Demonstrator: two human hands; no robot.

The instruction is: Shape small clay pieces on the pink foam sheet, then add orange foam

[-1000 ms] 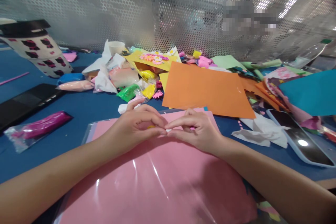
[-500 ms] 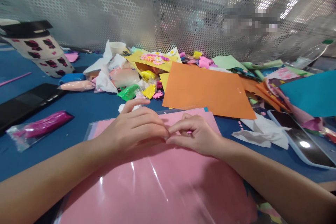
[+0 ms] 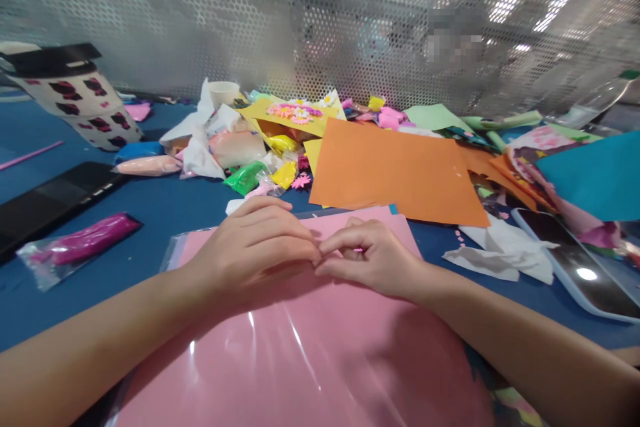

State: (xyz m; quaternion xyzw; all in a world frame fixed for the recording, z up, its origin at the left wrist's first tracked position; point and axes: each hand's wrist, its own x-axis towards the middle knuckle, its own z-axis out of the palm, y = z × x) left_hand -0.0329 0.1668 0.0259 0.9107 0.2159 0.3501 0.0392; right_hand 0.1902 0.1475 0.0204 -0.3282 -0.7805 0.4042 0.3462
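My left hand (image 3: 263, 240) and my right hand (image 3: 373, 253) meet at the fingertips above a pink sheet in clear plastic (image 3: 280, 360). The left fingers are bent and pressed together; whatever lies between their tips is hidden. On the right, thumb and index finger are pinched against the left fingertips. A tiny bright pink bit (image 3: 359, 250) shows inside the curl of the right fingers. Just beyond the hands lies an orange sheet (image 3: 390, 173).
A patterned cup (image 3: 95, 103), a black device (image 3: 55, 197) and a magenta clay packet (image 3: 87, 240) are at left. Colourful packets and a yellow sheet with small flowers (image 3: 295, 112) lie behind. At right are tissue (image 3: 500, 253), a phone (image 3: 575, 260) and a blue sheet (image 3: 595, 177).
The left hand's raised index finger has come down slightly nearer the other fingers. The fingertips remain together, and the view has shifted a little.
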